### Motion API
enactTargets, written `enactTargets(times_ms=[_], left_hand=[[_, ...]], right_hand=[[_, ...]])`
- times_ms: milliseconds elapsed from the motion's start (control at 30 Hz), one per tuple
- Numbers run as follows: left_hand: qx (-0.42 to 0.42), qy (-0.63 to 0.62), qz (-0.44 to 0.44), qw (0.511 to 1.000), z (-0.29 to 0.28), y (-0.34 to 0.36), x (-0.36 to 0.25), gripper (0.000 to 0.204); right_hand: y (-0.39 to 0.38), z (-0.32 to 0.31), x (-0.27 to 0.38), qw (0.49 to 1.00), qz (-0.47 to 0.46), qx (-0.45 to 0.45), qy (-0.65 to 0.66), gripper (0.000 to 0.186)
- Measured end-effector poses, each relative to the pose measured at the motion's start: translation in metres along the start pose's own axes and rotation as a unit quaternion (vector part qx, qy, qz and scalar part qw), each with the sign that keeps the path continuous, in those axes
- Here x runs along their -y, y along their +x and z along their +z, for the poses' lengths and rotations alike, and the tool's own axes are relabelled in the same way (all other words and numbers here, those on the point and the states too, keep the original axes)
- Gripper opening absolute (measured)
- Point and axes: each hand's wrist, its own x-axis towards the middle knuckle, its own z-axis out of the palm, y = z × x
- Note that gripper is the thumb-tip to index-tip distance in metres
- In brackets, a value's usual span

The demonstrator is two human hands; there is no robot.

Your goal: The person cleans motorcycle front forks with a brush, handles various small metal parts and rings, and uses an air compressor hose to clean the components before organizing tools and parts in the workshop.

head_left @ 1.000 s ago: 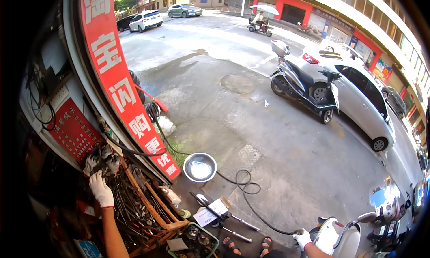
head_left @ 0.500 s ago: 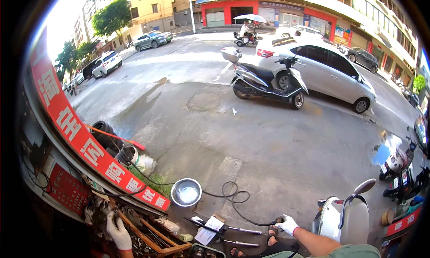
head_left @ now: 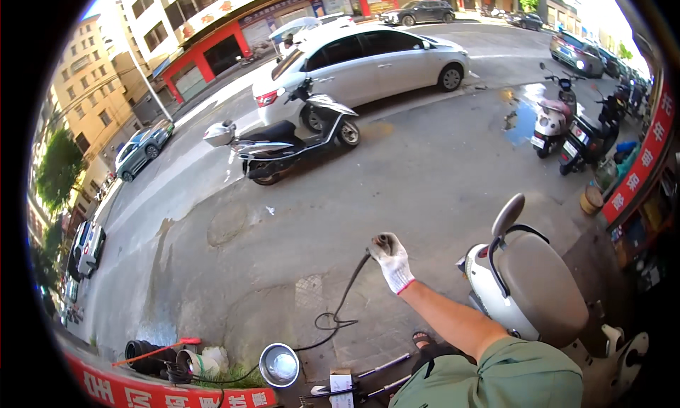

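Note:
My right hand (head_left: pixel 394 266), in a white knitted glove with a red cuff edge, is held out over the pavement. Its fingers are closed around the end of a thin black hose (head_left: pixel 348 289), where a dark round end piece shows at the fingertips. From there the hose drops to a small loop on the ground and runs left past a metal basin (head_left: pixel 263 371). Below the arm lie silver rods (head_left: pixel 383 365) that look like fork tubes, beside a white box (head_left: pixel 341 398). My left hand is out of the picture.
Close on the right stands a white scooter with a grey-brown seat (head_left: pixel 545 287). A silver scooter (head_left: pixel 280 135) and a white car (head_left: pixel 382 64) are parked ahead. Tyres, a white bucket (head_left: pixel 202 365) and a red banner (head_left: pixel 177 397) line the lower left. More scooters (head_left: pixel 581 135) stand at right.
The view has swung to the right. My right hand has risen and reached forward from beside my feet, drawing the hose end up with it. My gloved left hand has left the picture.

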Motion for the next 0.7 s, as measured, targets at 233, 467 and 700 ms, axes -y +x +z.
enactTargets(times_ms=[233, 467, 700], left_hand=[[0.034, -0.038, -0.018, 0.999, 0.038, 0.002, -0.016, 0.033], [0.053, 0.013, 0.042, 0.998, 0.024, 0.020, -0.033, 0.036], [0.103, 0.010, -0.008, 0.995, 0.012, 0.039, -0.017, 0.036]], right_hand=[[0.008, 0.069, 0.103, 0.992, 0.049, 0.112, 0.035, 0.020], [-0.072, 0.091, 0.077, 0.830, 0.138, 0.398, -0.364, 0.034], [-0.136, 0.070, 0.059, 0.736, 0.190, 0.499, -0.415, 0.050]])
